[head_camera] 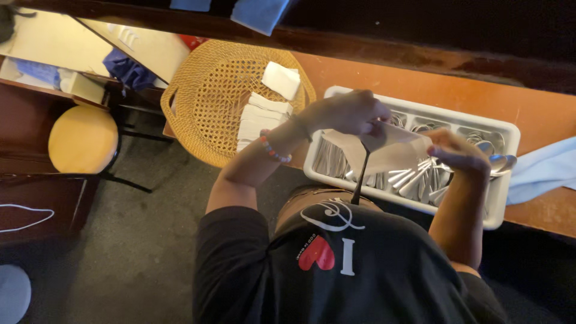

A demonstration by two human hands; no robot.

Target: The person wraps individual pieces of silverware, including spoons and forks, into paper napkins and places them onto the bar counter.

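Seen from above, the person stands at an orange-brown wooden counter [480, 96], both hands raised over a white plastic cutlery tray [507, 135]. The left hand [351, 113] is closed around one end of a pale paper napkin [390, 153], fingers curled tight over its upper edge, and a beaded bracelet [275, 150] circles that wrist. The right hand [459, 153] pinches the napkin's other end, so the sheet is stretched between the two hands just above the tray. A dark, slim piece of cutlery [360, 177] hangs down from the napkin near the left hand, its handle pointing toward the person's black shirt [336, 270]; it may be a knife, though the blur makes that hard to settle. Under the napkin, the tray's compartments hold silver forks [408, 180] and, farther right, spoons [495, 144]. To the left of the tray, touching the counter's edge, sits a round woven wicker basket [204, 102] with a row of folded white napkins [261, 114] lying in it. A light blue cloth [543, 171] lies on the counter just to the right of the tray. Down on the floor side, a round yellow stool [83, 139] stands well apart from the hands.
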